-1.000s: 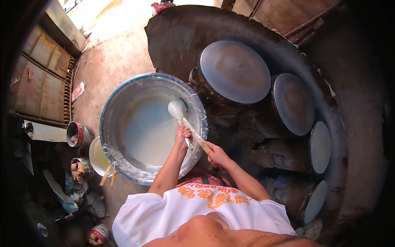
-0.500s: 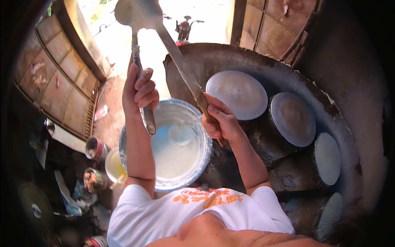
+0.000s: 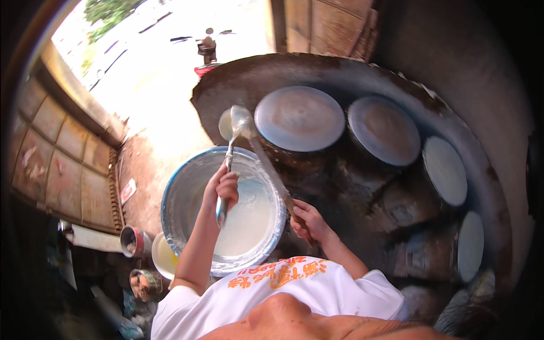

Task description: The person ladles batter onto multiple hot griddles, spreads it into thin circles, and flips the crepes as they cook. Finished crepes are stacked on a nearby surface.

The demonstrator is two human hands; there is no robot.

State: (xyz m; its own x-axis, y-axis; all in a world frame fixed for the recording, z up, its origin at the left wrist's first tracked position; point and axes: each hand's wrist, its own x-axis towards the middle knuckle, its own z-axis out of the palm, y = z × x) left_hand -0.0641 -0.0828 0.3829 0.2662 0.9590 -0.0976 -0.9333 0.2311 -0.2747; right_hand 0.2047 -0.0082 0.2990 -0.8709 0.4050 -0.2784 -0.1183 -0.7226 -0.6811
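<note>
My left hand is wrapped round the handle of a metal ladle, whose bowl is raised above the far rim of a large tub of thin white batter. My right hand grips a long wooden paddle; its batter-coated upper end meets the ladle near the ladle's bowl. The first round griddle lies just behind and right of these tools. A second griddle sits to its right.
More griddles curve down the right along a dark metal counter. Cans and a pale bowl with yellow contents stand left of the tub. Rusty door panels flank a bright doorway, where a two-wheeler stands.
Both tools rose out of the tub, high up in the view, half a second ago. Now they appear lower, by the tub's far rim and the first griddle. The camera's view has shifted too.
</note>
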